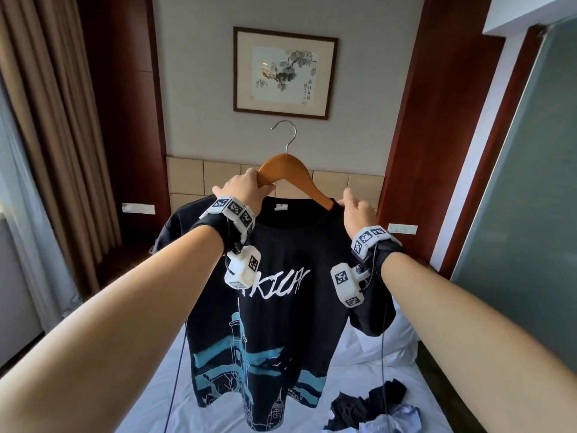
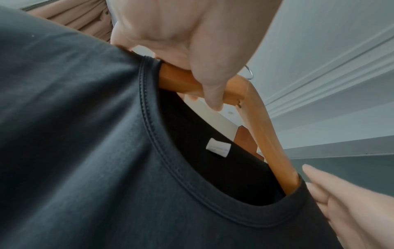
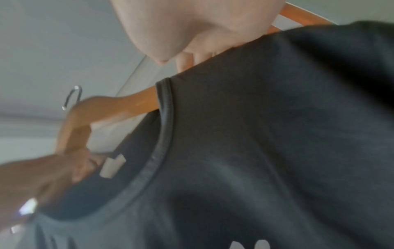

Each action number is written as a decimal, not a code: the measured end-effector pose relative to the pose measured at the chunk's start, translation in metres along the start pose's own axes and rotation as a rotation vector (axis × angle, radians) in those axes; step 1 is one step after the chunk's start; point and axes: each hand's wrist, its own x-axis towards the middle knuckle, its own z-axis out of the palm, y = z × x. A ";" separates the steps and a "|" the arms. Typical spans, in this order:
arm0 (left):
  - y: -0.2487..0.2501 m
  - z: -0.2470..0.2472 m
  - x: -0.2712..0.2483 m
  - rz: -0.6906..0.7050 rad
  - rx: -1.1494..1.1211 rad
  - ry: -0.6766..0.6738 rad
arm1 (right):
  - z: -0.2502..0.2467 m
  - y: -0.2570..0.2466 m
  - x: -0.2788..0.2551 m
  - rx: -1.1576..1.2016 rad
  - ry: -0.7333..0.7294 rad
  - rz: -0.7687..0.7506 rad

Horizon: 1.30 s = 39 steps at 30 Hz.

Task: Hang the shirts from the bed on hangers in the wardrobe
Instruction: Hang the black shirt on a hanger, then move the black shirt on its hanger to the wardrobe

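I hold a black T-shirt [image 1: 274,323] with white lettering and a blue print up over the bed. It hangs on a wooden hanger [image 1: 287,165] with a metal hook. My left hand [image 1: 246,185] grips the hanger's left arm just above the collar, fingers wrapped round the wood [image 2: 213,91]. My right hand [image 1: 356,207] is at the shirt's right shoulder, its fingers curled over the fabric beside the hanger's right arm [image 2: 277,160]. In the right wrist view those fingers [image 3: 192,57] disappear behind the shoulder fabric [image 3: 277,134]. The hanger's arms run in through the neck opening.
The bed [image 1: 150,395] with a white sheet lies below. A heap of dark and pale blue clothes [image 1: 374,407] sits at its lower right. Ahead are a padded headboard [image 1: 218,179] and a framed picture [image 1: 284,73]. Curtains [image 1: 46,135] hang left, a glass panel [image 1: 530,214] stands right.
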 end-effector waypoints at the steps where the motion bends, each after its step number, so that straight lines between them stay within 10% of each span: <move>1: -0.001 0.001 0.000 -0.001 -0.004 0.010 | -0.002 0.001 -0.002 -0.068 -0.036 0.032; 14: 0.005 0.016 -0.006 0.015 -0.055 0.024 | -0.022 0.026 -0.004 -0.203 0.021 0.140; 29: 0.045 0.055 -0.031 0.153 -0.157 -0.085 | -0.029 0.009 -0.043 -0.397 0.004 -0.192; 39: 0.130 0.055 -0.080 0.310 -0.257 -0.246 | -0.132 0.037 -0.078 -0.497 0.058 -0.143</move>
